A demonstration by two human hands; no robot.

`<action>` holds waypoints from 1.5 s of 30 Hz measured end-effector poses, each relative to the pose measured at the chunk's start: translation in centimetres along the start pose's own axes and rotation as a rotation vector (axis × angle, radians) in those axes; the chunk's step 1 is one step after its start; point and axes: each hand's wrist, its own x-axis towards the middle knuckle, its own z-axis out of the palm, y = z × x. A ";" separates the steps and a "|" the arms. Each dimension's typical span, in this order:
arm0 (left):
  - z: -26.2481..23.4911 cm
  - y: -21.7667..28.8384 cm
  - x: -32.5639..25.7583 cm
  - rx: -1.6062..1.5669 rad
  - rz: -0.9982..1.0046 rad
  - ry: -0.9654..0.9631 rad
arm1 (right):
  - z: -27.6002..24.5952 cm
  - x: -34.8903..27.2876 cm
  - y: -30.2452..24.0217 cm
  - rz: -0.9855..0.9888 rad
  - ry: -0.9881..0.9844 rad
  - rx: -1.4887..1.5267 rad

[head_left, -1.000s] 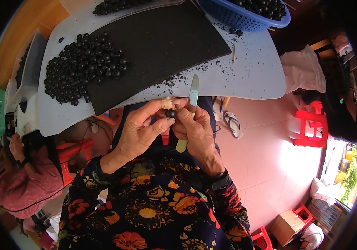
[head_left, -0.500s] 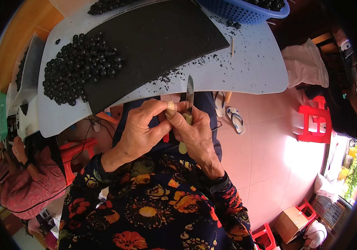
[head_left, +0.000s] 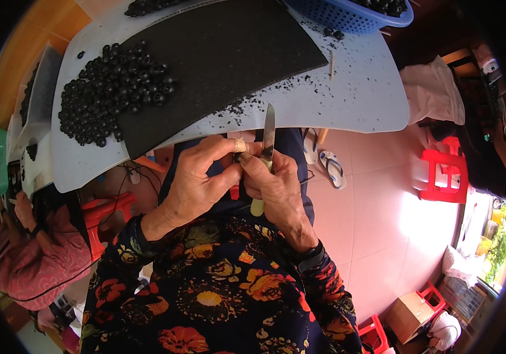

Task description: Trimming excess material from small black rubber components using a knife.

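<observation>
My right hand is wrapped round a small knife with a pale yellow-green handle. Its blade points up toward the table edge. My left hand pinches a small dark piece between thumb and forefinger, close beside the right thumb. Most of that piece is hidden by the fingers, and its kind is unclear. A tan wrap circles the left forefinger. Beyond the hands, a heap of black round beads lies at the left of the table, partly on a black mat.
The pale table carries scattered black crumbs and a thin stick. A blue basket of black pieces stands at the far right. Red stools, flip-flops and a cardboard box are around. Another person sits at left.
The right thumb has shifted slightly and a dark bit now shows between the fingertips. The knife blade has risen a little and shows more of its width.
</observation>
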 end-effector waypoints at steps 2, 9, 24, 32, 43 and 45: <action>-0.2 0.2 0.0 0.007 0.031 0.000 | -0.2 0.1 0.1 0.026 -0.026 0.099; -0.2 -0.3 0.2 -0.034 0.105 0.013 | -0.9 0.3 0.4 0.051 -0.097 0.259; 0.1 0.1 -0.1 -0.070 0.091 -0.026 | -1.2 -0.6 -0.1 0.031 -0.032 0.203; -0.2 -0.1 -0.9 -0.288 -0.246 -0.052 | -1.0 -0.5 0.2 -0.023 0.011 0.054; -0.1 -1.5 -0.8 -0.790 -0.396 -0.134 | -1.7 -1.1 1.7 -0.597 0.044 -0.867; 0.0 -1.2 -0.8 -0.787 -0.426 -0.120 | -1.8 -1.1 1.8 -0.618 0.038 -0.942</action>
